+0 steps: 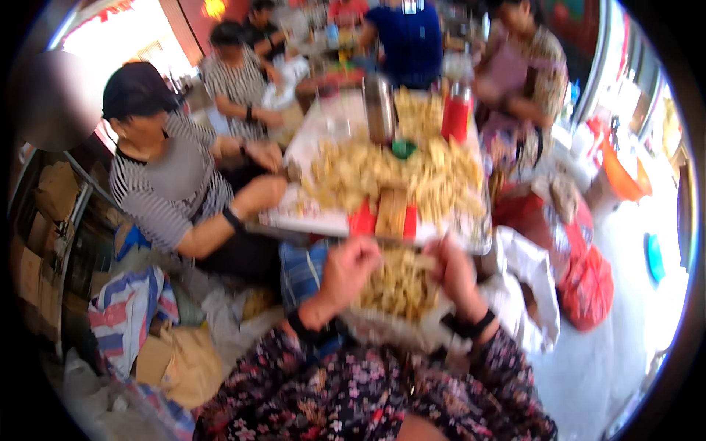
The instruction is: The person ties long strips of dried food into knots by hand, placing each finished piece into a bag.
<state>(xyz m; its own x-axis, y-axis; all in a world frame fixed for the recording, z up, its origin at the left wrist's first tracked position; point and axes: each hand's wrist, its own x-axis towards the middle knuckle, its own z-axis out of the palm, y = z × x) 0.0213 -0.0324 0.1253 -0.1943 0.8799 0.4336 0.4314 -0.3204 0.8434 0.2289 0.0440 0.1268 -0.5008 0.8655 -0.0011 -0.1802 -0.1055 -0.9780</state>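
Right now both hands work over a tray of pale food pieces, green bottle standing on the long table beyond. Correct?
Not quite: the head view shows the bottle is red, not green. The rest holds: the left hand and right hand work over the tray of pale food pieces, with the long table beyond.

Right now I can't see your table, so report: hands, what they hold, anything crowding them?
Left hand and right hand both pinching pale yellow pieces over the near heap. Piled tray just beyond. A neighbour's hand works at its left edge.
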